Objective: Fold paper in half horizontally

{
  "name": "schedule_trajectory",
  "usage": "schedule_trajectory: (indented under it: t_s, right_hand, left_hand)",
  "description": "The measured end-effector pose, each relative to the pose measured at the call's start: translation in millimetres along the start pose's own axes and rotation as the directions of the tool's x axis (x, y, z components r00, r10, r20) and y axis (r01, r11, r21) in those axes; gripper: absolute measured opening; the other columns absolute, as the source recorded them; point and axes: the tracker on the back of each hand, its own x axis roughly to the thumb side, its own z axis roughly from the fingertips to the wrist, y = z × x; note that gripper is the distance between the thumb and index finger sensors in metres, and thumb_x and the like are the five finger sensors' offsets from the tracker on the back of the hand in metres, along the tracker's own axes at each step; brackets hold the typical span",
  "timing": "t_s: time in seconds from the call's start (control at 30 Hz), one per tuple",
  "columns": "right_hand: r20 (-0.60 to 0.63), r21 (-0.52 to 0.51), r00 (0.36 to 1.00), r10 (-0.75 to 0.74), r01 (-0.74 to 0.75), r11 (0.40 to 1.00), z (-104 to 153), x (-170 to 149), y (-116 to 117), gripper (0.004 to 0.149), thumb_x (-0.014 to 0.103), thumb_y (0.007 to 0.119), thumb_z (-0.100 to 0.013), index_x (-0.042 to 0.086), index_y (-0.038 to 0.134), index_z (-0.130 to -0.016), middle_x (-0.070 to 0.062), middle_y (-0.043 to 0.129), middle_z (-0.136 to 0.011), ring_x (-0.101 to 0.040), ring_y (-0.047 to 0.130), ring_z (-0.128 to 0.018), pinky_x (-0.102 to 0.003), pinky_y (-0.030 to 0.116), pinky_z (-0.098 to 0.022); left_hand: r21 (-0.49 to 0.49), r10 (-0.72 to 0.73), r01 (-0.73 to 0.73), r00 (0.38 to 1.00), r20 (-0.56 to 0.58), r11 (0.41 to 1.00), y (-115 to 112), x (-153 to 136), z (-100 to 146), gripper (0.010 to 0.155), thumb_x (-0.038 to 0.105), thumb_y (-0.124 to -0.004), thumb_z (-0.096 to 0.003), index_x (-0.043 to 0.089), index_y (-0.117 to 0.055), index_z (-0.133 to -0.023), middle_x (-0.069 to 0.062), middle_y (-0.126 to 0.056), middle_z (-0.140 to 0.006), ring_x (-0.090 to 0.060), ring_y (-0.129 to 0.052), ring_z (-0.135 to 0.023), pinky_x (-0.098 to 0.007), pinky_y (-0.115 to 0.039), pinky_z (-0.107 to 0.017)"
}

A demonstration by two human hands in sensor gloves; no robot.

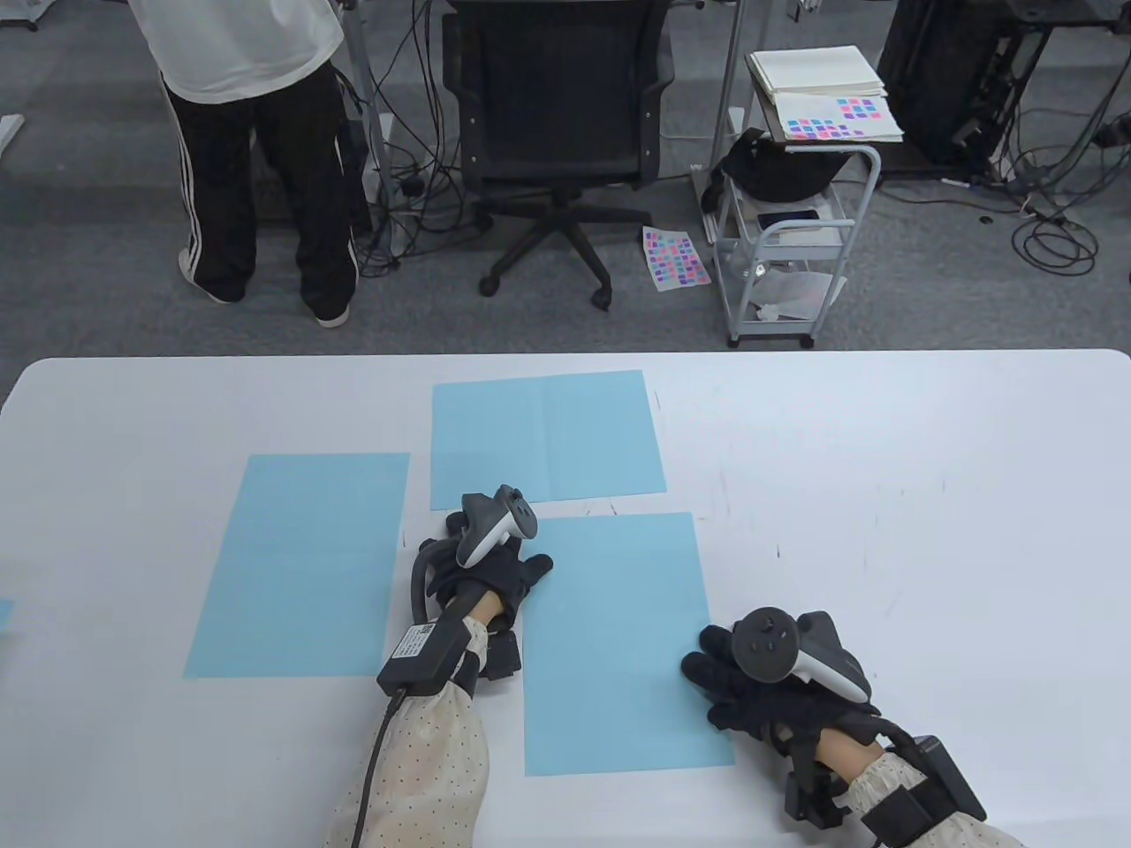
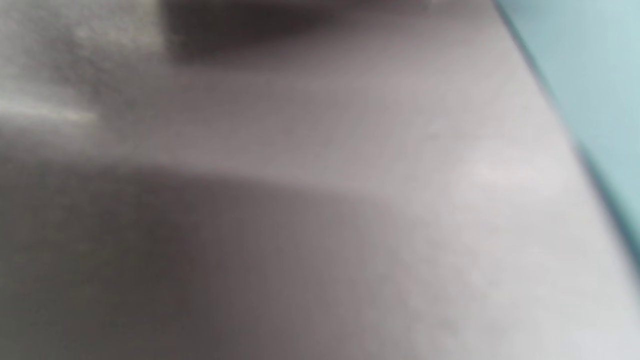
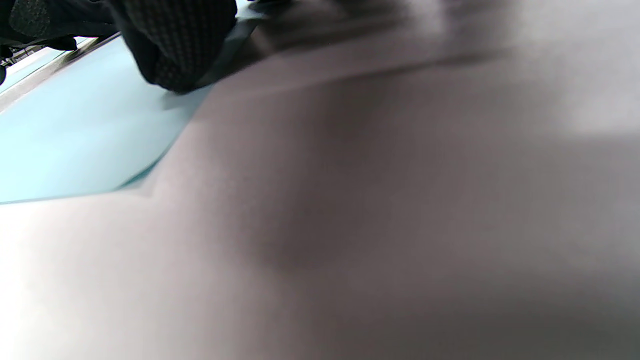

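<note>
White and wide, the bench (image 1: 884,495) carries three pale blue sheets, with an office chair (image 1: 557,132), a small cart (image 1: 786,238) and a standing person (image 1: 256,150) on the grey floor beyond it. The sheet I am working on, the near paper (image 1: 618,645), lies flat and unfolded right in front of me, long side running away from me, so I judge the fold not yet begun. My left hand (image 1: 495,583) sits at its upper left edge, fingers reaching onto the blue, I think to pin that side so it cannot slide. My right hand (image 1: 751,680) rests at the lower right edge with its fingers (image 3: 175,55) lying flat on the paper's margin, touching but not pinching; that placement should let me get under the near edge and carry it up to the far one. How my left fingers are set I cannot tell, since the tracker hides them. The left sheet (image 1: 300,565) and the far sheet (image 1: 548,437) lie apart, untouched; the far one shows a faint crease down its middle.
</note>
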Motion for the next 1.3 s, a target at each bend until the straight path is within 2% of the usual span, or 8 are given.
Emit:
schedule_trajectory:
  t_s: [0.47, 0.6, 0.63, 0.77, 0.87, 1.03, 1.13, 1.3]
  right_hand:
    - [0.0, 0.006, 1.0, 0.002, -0.002, 1.0, 0, 1, 0, 0.062, 0.037, 0.078, -0.045, 0.047, 0.05, -0.1, 0.018, 0.025, -0.116, -0.022, 0.01, -0.108, -0.063, 0.014, -0.075]
    - [-0.001, 0.008, 1.0, 0.007, -0.007, 1.0, 0, 1, 0, 0.062, 0.037, 0.078, -0.045, 0.046, 0.05, -0.1, 0.018, 0.025, -0.116, -0.022, 0.01, -0.108, -0.063, 0.014, -0.075]
    - [0.001, 0.008, 1.0, 0.008, -0.008, 1.0, 0, 1, 0, 0.062, 0.037, 0.078, -0.045, 0.046, 0.05, -0.1, 0.018, 0.025, -0.116, -0.022, 0.01, -0.108, -0.063, 0.014, -0.075]
    - [0.005, 0.009, 1.0, 0.002, -0.003, 1.0, 0, 1, 0, 0.063, 0.037, 0.078, -0.045, 0.046, 0.05, -0.1, 0.018, 0.025, -0.116, -0.022, 0.01, -0.108, -0.063, 0.013, -0.075]
    - [0.002, 0.009, 1.0, 0.007, -0.007, 1.0, 0, 1, -1, 0.063, 0.037, 0.078, -0.045, 0.046, 0.05, -0.1, 0.017, 0.025, -0.117, -0.023, 0.01, -0.108, -0.064, 0.013, -0.075]
    - [-0.001, 0.007, 1.0, 0.016, -0.016, 1.0, -1, 2, 0, 0.062, 0.037, 0.077, -0.045, 0.046, 0.049, -0.1, 0.018, 0.025, -0.117, -0.023, 0.01, -0.108, -0.063, 0.013, -0.075]
    - [-0.007, 0.006, 1.0, 0.027, -0.027, 1.0, -1, 4, 0, 0.062, 0.037, 0.076, -0.046, 0.047, 0.048, -0.101, 0.018, 0.024, -0.117, -0.024, 0.01, -0.108, -0.063, 0.013, -0.075]
    - [-0.03, 0.008, 0.999, 0.04, -0.04, 0.999, -3, 7, 1, 0.062, 0.038, 0.073, -0.047, 0.048, 0.044, -0.101, 0.017, 0.021, -0.117, -0.025, 0.007, -0.108, -0.063, 0.012, -0.075]
  left_hand:
    - [-0.011, 0.041, -0.041, 0.997, 0.059, 0.999, 8, 6, 9, 0.065, 0.055, -0.058, -0.0446, 0.063, -0.022, -0.098, 0.015, -0.009, -0.118, -0.02, -0.013, -0.116, -0.057, -0.025, -0.089]
    - [-0.039, 0.121, -0.118, 0.988, 0.093, 0.992, 15, 3, 13, 0.067, 0.056, -0.059, -0.0445, 0.063, -0.019, -0.097, 0.025, -0.023, -0.117, -0.013, -0.02, -0.116, -0.054, -0.029, -0.09]
    - [-0.045, 0.15, -0.146, 0.983, 0.106, 0.988, 18, 3, 14, 0.07, 0.056, -0.061, -0.0444, 0.061, -0.015, -0.098, 0.028, -0.029, -0.116, -0.011, -0.023, -0.116, -0.053, -0.03, -0.09]
    - [-0.089, 0.235, -0.223, 0.961, 0.147, 0.971, 26, 4, 20, 0.092, 0.055, -0.066, -0.0442, 0.04, 0.005, -0.1, 0.025, -0.044, -0.115, -0.014, -0.03, -0.118, -0.054, -0.032, -0.09]
    - [-0.065, 0.252, -0.244, 0.955, 0.155, 0.968, 31, 4, 24, 0.098, 0.051, -0.07, -0.0455, 0.031, 0.008, -0.101, 0.021, -0.051, -0.112, -0.017, -0.04, -0.118, -0.056, -0.035, -0.09]
    - [-0.004, 0.296, -0.3, 0.939, 0.173, 0.954, 38, -1, 30, 0.084, 0.044, -0.074, -0.0476, 0.032, -0.015, -0.107, 0.029, -0.079, -0.093, -0.007, -0.072, -0.107, -0.048, -0.051, -0.088]
    - [0.006, 0.323, -0.331, 0.925, 0.201, 0.944, 40, -4, 34, 0.075, 0.042, -0.077, -0.0466, 0.039, -0.033, -0.107, 0.03, -0.088, -0.087, -0.004, -0.08, -0.101, -0.045, -0.055, -0.087]
    - [0.107, 0.282, -0.316, 0.926, 0.251, 0.943, 46, -9, 49, 0.049, 0.042, -0.079, -0.0444, 0.054, -0.069, -0.09, 0.031, -0.094, -0.084, -0.004, -0.083, -0.099, -0.045, -0.058, -0.086]
